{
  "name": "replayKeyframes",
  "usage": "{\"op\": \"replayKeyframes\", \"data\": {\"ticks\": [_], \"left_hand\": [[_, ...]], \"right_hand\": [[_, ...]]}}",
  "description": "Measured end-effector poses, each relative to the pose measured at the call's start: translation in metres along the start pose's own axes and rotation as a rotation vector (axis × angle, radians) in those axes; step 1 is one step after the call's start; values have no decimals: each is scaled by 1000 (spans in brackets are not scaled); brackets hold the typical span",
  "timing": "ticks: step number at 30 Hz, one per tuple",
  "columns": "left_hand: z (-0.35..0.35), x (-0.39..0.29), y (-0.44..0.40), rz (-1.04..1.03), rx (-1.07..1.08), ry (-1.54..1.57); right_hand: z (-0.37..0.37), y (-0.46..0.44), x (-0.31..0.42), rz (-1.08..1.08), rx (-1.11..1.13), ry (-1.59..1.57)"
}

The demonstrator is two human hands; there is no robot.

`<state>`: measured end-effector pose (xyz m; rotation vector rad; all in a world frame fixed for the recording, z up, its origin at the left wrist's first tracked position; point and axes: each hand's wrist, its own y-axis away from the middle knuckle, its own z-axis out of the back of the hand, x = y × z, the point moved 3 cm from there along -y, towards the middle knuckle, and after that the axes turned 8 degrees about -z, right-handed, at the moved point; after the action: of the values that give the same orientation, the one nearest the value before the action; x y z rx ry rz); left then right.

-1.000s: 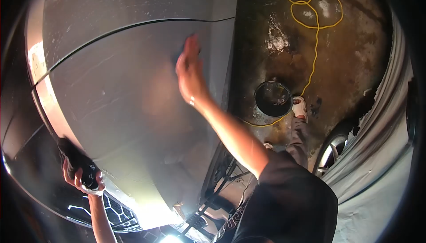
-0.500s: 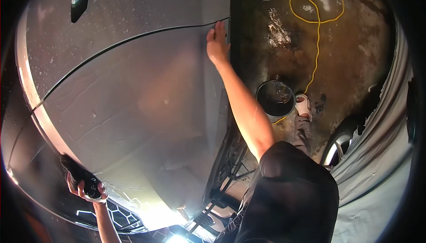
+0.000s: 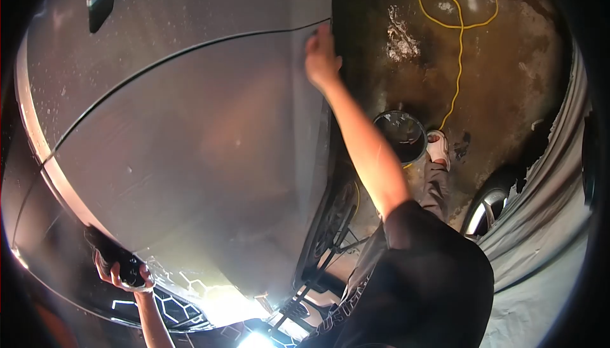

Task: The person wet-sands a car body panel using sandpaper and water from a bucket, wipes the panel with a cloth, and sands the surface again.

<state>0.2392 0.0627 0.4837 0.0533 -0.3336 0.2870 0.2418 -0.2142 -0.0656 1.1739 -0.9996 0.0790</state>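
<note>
My right hand is at the right edge of a large grey car body panel, just below a dark curved seam. Motion blurs its fingers, but they appear stretched out against the panel, with no object visible in them. At the lower left, my left hand is wrapped around a dark, glossy hand-held object beside the panel's pale curved edge. The exact kind of that object is hard to make out. Faint lines and small droplets mark the panel surface.
A black bucket stands on the stained floor by my shoe. A yellow cable loops across the floor. Grey sheeting hangs at right near a wheel. A bright light glares at the bottom.
My right hand has shifted slightly right and is now blurred near the seam. My torso has turned a little, showing more shirt lettering. My left hand keeps its hold in nearly the same place.
</note>
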Motion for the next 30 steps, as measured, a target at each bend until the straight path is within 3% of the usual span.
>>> {"op": "replayKeyframes", "data": {"ticks": [2,4,5,7,10,12,13,17,21,22,26,28,30], "left_hand": [[2,0,0,-2,-7,-6],[2,1,2,6,-17,6],[4,2,0,3,-7,9],[6,2,-2,-2,-3,2],[3,3,-2,-2,-19,7],[2,4,0,0,-21,9],[2,4,-2,-7,-22,10],[1,4,-2,6,-31,9],[-4,4,-6,2,-48,18],[-6,3,-9,-14,-55,23],[-5,1,-10,-48,-61,-5],[-7,0,-12,-55,-81,12],[-8,0,-9,-28,-113,48]], "right_hand": [[-7,-21,-2,-127,64,-143],[-36,8,5,78,-182,-62],[-39,31,4,62,-171,-67],[-34,65,30,68,54,-188],[-14,66,55,91,70,-138],[-23,91,75,156,127,-405],[-15,112,81,252,199,-353],[-4,69,61,88,147,-110],[-21,117,70,197,210,-288],[-20,104,66,205,205,-288],[9,14,23,9,-25,219],[35,14,23,-15,-192,15],[28,31,29,61,-127,-214]]}}
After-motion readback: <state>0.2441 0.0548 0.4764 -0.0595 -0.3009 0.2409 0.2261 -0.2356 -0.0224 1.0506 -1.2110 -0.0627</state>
